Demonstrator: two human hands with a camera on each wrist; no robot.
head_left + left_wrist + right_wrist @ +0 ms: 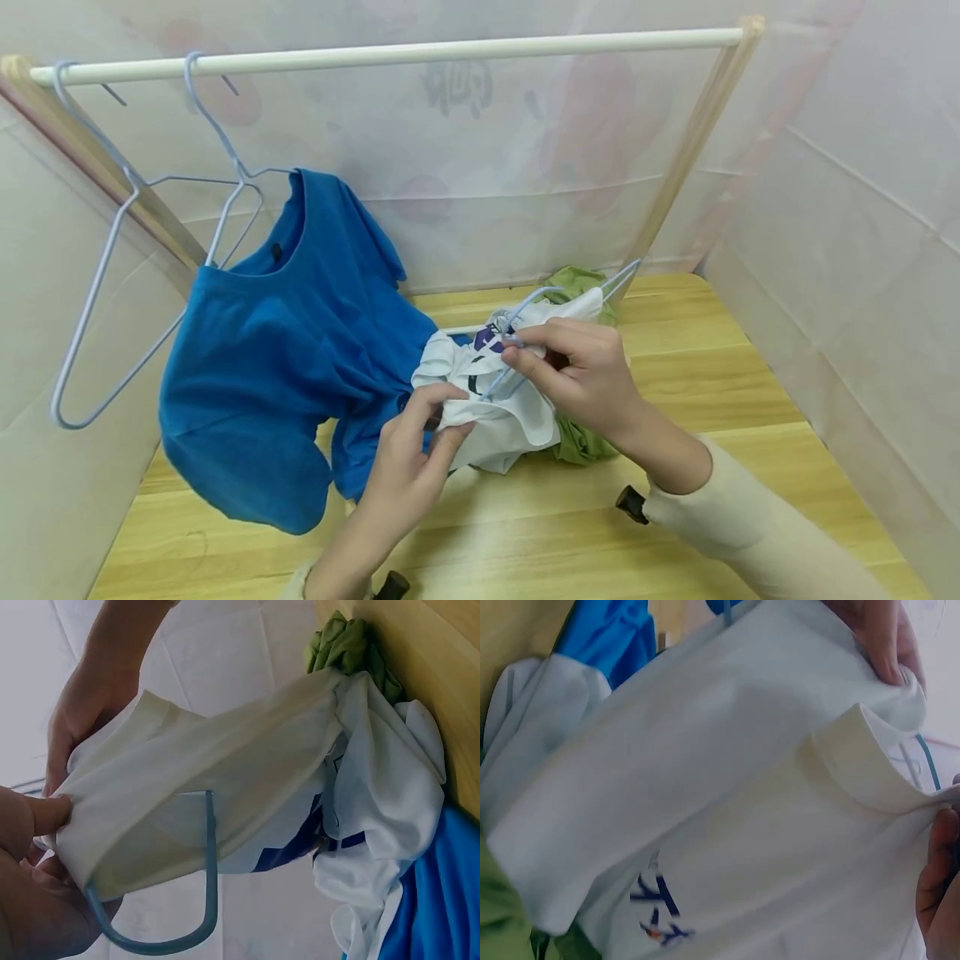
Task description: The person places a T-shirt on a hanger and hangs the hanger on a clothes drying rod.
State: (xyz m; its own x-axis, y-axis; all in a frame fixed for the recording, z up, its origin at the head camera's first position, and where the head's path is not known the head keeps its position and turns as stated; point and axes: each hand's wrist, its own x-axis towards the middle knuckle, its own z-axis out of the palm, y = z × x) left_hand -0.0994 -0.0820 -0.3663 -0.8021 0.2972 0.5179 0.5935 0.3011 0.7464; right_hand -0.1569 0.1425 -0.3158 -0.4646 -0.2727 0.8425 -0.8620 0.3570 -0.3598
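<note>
A white T-shirt (510,425) with dark printing lies bunched in front of the person. Through it runs a light-blue hanger (527,307), one end showing beyond the far shoulder; the left wrist view shows its other rounded end (212,870) against the cloth. The left hand (412,454) pinches the shirt's edge between thumb and fingers. Close by, the right hand (588,371) pinches the hanger near the base of its hook. In the right wrist view, the right hand (939,877) is at the collar (862,761), partly cut off by the frame.
A blue T-shirt (277,333) hangs from a hanger on the white rail (390,55), left of the hands. Further left hangs a bare hanger (112,233). Green cloth (581,446) lies under the white shirt on the wooden table (712,375). A wooden post (686,142) supports the rail.
</note>
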